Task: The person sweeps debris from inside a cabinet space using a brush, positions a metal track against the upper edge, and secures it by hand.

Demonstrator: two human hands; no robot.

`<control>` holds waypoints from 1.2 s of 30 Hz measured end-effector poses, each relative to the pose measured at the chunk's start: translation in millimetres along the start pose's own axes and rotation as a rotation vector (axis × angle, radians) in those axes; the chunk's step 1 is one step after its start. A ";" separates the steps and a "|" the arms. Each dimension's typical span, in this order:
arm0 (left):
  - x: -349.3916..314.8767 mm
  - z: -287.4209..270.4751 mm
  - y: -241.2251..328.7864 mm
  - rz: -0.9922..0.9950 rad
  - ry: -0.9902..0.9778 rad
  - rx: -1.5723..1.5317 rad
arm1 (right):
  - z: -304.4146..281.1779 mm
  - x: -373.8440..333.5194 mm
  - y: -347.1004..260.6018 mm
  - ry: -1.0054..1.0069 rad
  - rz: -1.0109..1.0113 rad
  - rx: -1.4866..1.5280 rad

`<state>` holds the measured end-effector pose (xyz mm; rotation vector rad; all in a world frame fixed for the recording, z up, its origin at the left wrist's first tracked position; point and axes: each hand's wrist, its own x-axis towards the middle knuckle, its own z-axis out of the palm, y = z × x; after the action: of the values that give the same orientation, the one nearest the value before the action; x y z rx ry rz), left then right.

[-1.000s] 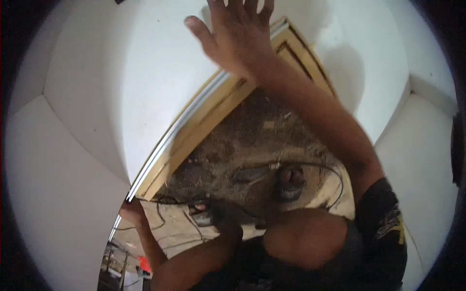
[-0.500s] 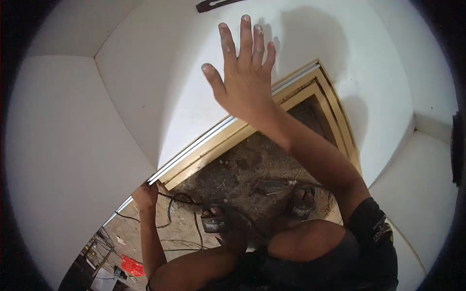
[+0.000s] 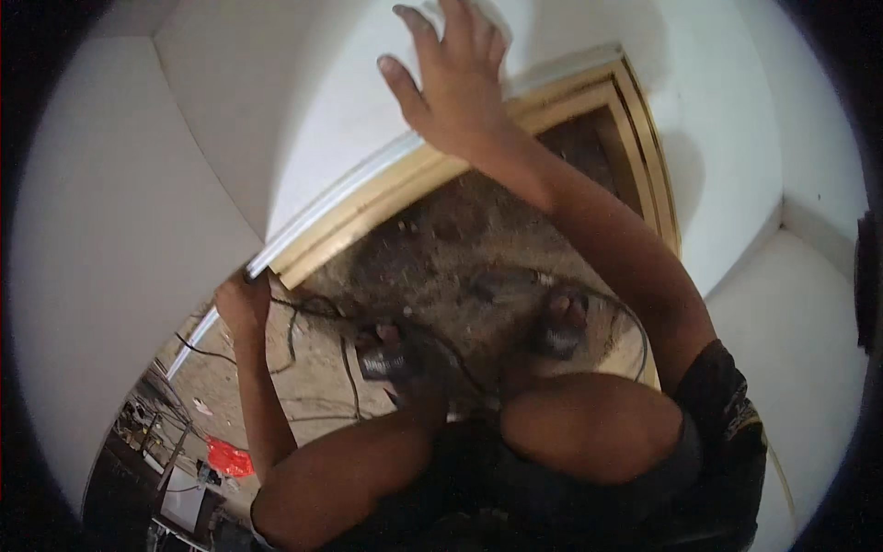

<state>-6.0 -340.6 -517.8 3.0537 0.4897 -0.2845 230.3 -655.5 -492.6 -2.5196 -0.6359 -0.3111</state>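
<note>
My right hand (image 3: 457, 92) is over a white panel (image 3: 340, 110) at the top, fingers apart and slightly bent, holding nothing. Its upper fingertips reach the picture's top edge; I cannot tell whether the palm touches the surface. At the left, my left hand (image 3: 245, 304) is closed on the lower edge of the white panelling, by the end of a silvery edge strip (image 3: 322, 204). Its fingers are partly hidden behind that edge. A pale wooden frame (image 3: 368, 213) runs along the strip and turns down at the right.
My sandalled feet (image 3: 379, 354) stand on a dirty floor (image 3: 405, 258). Dark cables (image 3: 345, 377) cross it, and a dark tool (image 3: 504, 283) lies near my right foot. A red plastic bag (image 3: 228, 457) and clutter are at lower left. White panels (image 3: 782, 368) rise on the right.
The view has tilted, so the frame, feet and floor sit higher and the dark handle at the top is out of sight. My right hand's fingers look more bent. My left hand keeps its grip.
</note>
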 end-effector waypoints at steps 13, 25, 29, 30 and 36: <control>-35.0 -12.2 131.1 0.379 0.046 -0.211 | -87.1 -279.3 -2.1 -0.843 0.144 -0.157; 1.5 5.0 129.6 0.396 0.109 -0.333 | -78.2 -222.6 -2.1 -0.925 0.388 -0.006; 6.3 19.6 148.3 0.470 0.150 -0.036 | -85.3 -221.7 24.7 -0.746 0.405 0.016; 1.6 16.7 141.2 0.443 0.159 -0.124 | -68.4 -227.9 28.3 -0.701 0.350 0.061; -13.0 -2.9 121.1 0.409 0.220 -0.089 | -58.1 -190.7 0.9 -0.732 0.161 0.070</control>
<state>20.3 -459.5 -511.8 3.0133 -0.1203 0.0865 60.7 -759.2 -508.1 -2.5620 -0.6765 0.7111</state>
